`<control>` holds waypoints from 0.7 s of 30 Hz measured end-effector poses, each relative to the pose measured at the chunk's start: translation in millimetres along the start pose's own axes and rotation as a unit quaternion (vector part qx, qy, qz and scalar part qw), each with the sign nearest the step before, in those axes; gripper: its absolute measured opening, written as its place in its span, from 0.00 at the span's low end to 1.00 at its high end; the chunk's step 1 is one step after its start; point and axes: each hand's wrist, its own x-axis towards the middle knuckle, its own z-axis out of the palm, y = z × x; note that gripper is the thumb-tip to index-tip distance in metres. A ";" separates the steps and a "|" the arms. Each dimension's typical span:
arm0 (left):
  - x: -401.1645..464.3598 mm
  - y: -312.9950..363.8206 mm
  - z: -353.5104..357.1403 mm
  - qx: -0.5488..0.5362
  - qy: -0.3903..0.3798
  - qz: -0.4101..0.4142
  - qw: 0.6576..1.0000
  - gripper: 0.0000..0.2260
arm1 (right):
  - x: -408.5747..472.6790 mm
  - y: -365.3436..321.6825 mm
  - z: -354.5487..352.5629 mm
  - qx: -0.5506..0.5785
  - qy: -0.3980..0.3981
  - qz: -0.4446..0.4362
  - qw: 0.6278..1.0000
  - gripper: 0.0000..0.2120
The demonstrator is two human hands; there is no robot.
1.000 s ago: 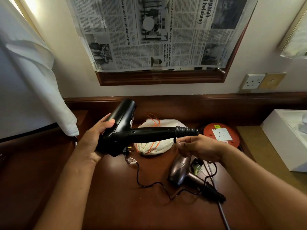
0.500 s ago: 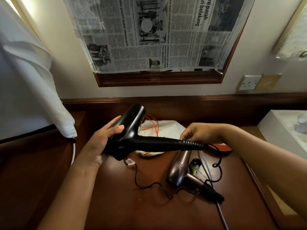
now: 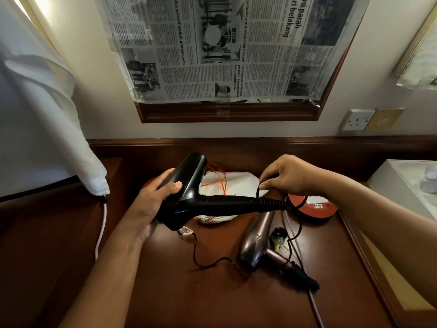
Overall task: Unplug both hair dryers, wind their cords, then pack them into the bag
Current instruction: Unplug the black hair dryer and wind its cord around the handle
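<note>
My left hand [image 3: 156,197] grips the barrel of a black hair dryer [image 3: 189,185], held above the wooden desk with its handle pointing right. Just above the handle's ribbed end, my right hand [image 3: 286,175] pinches the dryer's thin black cord [image 3: 258,189]. The rest of that cord [image 3: 205,262] trails slack across the desk. A bronze hair dryer [image 3: 256,240] lies on the desk at lower right, its black plug [image 3: 279,234] loose beside it. A white drawstring bag [image 3: 227,185] with orange cord lies behind the black dryer.
A round red extension reel [image 3: 314,207] sits at the desk's right side, with a grey cable [image 3: 312,301] running toward me. A wall socket [image 3: 357,119] is on the wall above. A white box [image 3: 406,185] stands at far right and white cloth [image 3: 42,114] hangs at left.
My right hand has lifted from under the handle's end to above it, carrying the cord up and over. The dryer has tipped slightly and stays in my left hand.
</note>
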 end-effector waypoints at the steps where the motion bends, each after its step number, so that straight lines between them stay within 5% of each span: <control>1: 0.6 -0.5 0.6 0.002 0.010 0.000 1.000 0.30 | -1.2 -2.5 -0.4 -0.011 0.010 -0.002 1.000 0.05; 14: 1.4 1.0 15.6 0.001 0.083 0.038 0.996 0.16 | -19.9 -21.6 13.1 -0.059 0.127 -0.003 0.990 0.06; 21: -0.4 -0.1 22.3 -0.023 0.131 0.055 0.990 0.20 | -32.7 -22.0 37.2 -0.027 0.193 -0.008 0.981 0.07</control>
